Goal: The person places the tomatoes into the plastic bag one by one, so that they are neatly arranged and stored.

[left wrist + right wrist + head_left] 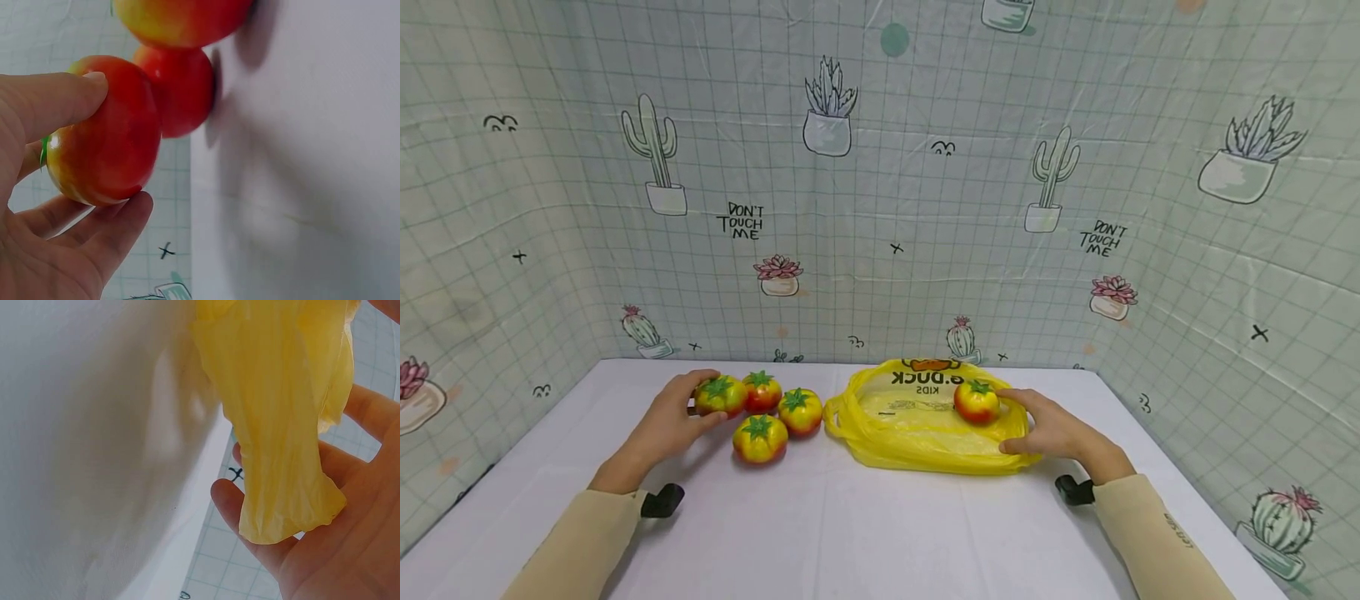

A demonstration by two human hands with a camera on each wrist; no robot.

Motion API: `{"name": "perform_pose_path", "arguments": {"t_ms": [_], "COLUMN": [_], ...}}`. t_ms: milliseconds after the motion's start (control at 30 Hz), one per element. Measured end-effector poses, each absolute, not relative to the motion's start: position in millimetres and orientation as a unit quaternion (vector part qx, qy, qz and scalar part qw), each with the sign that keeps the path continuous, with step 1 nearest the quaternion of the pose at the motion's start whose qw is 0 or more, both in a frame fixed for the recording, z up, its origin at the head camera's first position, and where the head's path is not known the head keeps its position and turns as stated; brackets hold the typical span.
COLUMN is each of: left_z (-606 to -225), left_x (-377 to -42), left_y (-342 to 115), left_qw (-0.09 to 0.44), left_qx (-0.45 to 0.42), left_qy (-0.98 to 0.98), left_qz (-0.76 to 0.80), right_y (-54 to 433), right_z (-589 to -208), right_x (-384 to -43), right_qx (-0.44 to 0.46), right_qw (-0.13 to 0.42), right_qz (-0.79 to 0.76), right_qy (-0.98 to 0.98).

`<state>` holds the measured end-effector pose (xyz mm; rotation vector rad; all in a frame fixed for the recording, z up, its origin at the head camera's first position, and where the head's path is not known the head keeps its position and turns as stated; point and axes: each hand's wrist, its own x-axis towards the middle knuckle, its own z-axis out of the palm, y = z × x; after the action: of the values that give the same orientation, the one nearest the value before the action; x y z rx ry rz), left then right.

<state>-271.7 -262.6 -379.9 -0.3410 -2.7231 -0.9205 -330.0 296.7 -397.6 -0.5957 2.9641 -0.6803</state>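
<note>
In the head view my left hand (666,423) grips a toy tomato (721,396), yellow and red with a green leafy top. The left wrist view shows the thumb on one side of this tomato (115,134) and fingers on the other. My right hand (1060,427) is at the right end of a yellow plastic bag (895,446). Across its palm and relaxed fingers lies a gathered strip of the bag (275,437), which partly hides them. Another tomato (977,402) sits at the bag, near the right fingertips; whether they touch it I cannot tell.
Beside the held tomato are a back tomato (762,392), a right one (801,412) and a front one (760,439). The bag's left handle (833,419) lies close to them. A printed cloth wall (865,208) surrounds the white table (880,533).
</note>
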Motion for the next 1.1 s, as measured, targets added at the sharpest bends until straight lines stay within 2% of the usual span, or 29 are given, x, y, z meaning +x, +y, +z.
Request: {"name": "perform_pose_path", "arguments": {"t_ms": [1100], "left_z": [-367], "left_x": [-264], "left_y": [-223], "left_qw": [0.145], "left_qx": [-0.188], "left_qy": [-0.916], "left_qz": [-0.324], "right_y": [295], "right_z": [-396], "right_x": [-329], "right_qx": [-0.202], "right_qw": [0.018], "right_qz": [-0.214], "right_qy": [0.955]}}
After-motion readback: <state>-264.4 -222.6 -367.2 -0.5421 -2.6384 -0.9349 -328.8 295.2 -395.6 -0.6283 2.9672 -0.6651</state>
